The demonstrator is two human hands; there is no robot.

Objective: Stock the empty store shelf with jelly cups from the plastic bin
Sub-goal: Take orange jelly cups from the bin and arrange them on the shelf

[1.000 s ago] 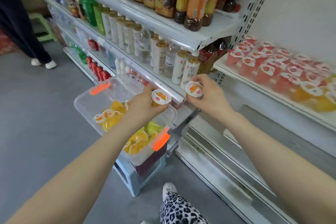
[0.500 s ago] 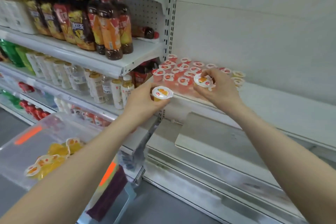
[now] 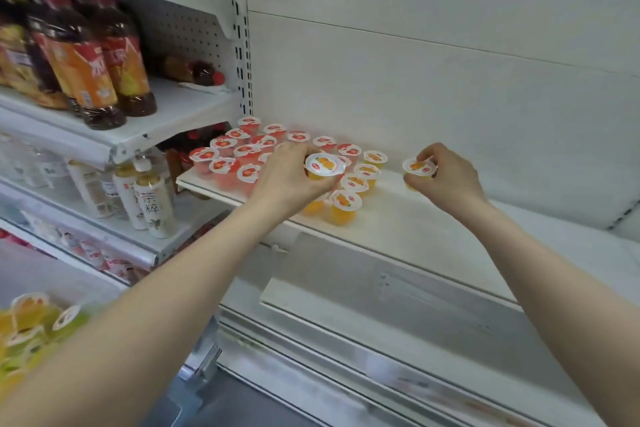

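Note:
My left hand (image 3: 294,177) grips an orange jelly cup (image 3: 325,166) over the group of cups on the white shelf (image 3: 433,218). My right hand (image 3: 446,177) pinches a second orange jelly cup (image 3: 417,168) further right, low over the bare part of the shelf. Several red jelly cups (image 3: 239,149) stand at the shelf's left end, with several orange ones (image 3: 344,206) beside them. The plastic bin (image 3: 31,329) with more yellow and orange cups shows blurred at the lower left corner.
Left of the shelf stand racks of bottled tea (image 3: 104,73) and pale drink bottles (image 3: 152,201). A perforated upright post (image 3: 242,45) divides the two sections. White back panel (image 3: 433,80) rises behind the shelf. An empty lower shelf (image 3: 398,315) lies beneath.
Both hands moved from the bin side up and right to the shelf, each carrying a cup. The view turned right; the bin slid to the lower left corner.

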